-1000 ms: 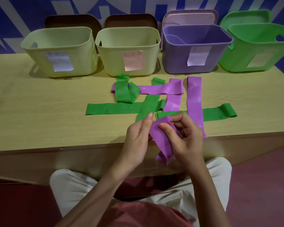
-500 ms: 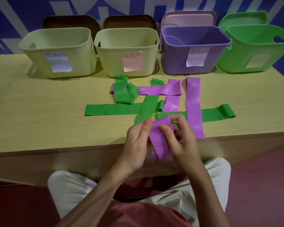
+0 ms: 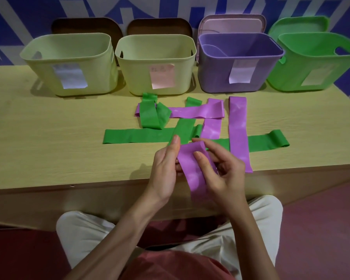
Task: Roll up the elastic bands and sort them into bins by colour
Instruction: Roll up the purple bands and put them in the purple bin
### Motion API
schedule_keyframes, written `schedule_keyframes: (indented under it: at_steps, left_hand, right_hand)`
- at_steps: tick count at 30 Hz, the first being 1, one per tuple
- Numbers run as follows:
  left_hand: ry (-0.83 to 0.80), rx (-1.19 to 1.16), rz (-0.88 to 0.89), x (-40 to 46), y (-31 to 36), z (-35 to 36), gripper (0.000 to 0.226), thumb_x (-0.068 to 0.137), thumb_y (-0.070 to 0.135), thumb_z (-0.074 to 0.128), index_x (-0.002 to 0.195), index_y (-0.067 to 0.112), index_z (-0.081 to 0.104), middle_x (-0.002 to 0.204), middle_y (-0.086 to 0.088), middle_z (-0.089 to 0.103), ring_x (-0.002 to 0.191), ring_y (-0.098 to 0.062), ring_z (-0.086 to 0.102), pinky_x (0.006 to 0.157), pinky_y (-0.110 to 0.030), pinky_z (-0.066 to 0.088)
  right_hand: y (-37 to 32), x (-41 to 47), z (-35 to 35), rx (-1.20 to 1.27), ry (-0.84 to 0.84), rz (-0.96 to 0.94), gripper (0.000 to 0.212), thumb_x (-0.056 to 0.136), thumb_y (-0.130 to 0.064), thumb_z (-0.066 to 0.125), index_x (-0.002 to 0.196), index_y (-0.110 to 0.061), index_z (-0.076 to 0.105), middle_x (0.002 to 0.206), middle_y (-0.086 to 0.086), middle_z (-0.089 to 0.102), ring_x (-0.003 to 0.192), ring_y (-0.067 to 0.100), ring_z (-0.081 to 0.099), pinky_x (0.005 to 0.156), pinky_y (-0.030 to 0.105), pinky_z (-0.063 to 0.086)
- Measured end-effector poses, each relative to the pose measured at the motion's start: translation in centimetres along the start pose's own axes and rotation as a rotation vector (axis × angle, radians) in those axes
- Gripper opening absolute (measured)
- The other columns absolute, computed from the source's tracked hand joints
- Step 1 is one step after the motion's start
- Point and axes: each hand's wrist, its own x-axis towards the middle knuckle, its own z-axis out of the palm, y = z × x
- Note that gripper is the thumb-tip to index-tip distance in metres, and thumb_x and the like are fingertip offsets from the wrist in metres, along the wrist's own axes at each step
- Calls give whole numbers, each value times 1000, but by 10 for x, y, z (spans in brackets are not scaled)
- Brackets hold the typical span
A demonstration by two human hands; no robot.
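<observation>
Both hands hold one purple elastic band (image 3: 192,168) over the table's front edge. My left hand (image 3: 165,170) grips its left side with the fingers behind it. My right hand (image 3: 220,170) pinches its top end, thumb on the front face; the lower end hangs below the table edge. Several green bands (image 3: 137,136) and purple bands (image 3: 237,130) lie flat and crossed on the table behind the hands. The purple bin (image 3: 216,77) and the green bin (image 3: 291,77) stand at the back right.
Two pale yellow-green bins (image 3: 101,77) (image 3: 139,77) with paper labels stand at the back left and centre. Lids lean against the wall behind the bins. The wooden table (image 3: 38,138) has bare surface on the left. My knees are under the front edge.
The hands have shifted the purple band slightly up and forward. My right fingers have moved along its top end, and the hanging lower part looks a little longer than half a second ago.
</observation>
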Motion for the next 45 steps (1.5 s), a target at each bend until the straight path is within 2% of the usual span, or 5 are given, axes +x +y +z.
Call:
schedule_keyframes:
  at_steps: [12,17,28,34,45]
  left_hand:
    - [-147,198,-9,-4,7,-8,50,103,35,26,62,14,46,47,11,42,46,0,40,49,-12,34]
    - [-134,391,230,-3,-4,-19,45,97,46,33,73,14,52,64,-6,50,60,-21,46,60,-45,40]
    - [-15,63,-24,-3,20,-5,48,101,27,32,56,14,38,39,5,32,35,-8,28,37,-17,21]
    - [-42,58,-31,7,23,-2,46,103,25,34,59,13,38,43,5,31,38,-8,29,39,-19,25]
    - [158,422,381,11,6,-2,48,94,43,30,55,18,40,45,5,37,42,-16,36,42,-41,32]
  right_hand:
    - [2,1,-5,-55,64,72,16,77,-21,71,88,-33,68,76,-11,72,66,0,64,62,17,51]
    - [3,3,-2,-8,34,87,10,80,-29,70,82,-20,67,75,-5,69,66,3,60,62,19,48]
    - [-5,8,2,105,-61,35,22,90,-24,65,111,-24,61,55,12,53,47,6,40,44,19,31]
    - [-8,11,4,63,24,-17,13,85,-14,63,82,-24,55,64,-18,61,56,-4,53,55,8,37]
    - [-5,12,11,-15,-1,-45,7,92,-18,54,89,-24,52,66,-21,57,55,-6,46,53,8,34]
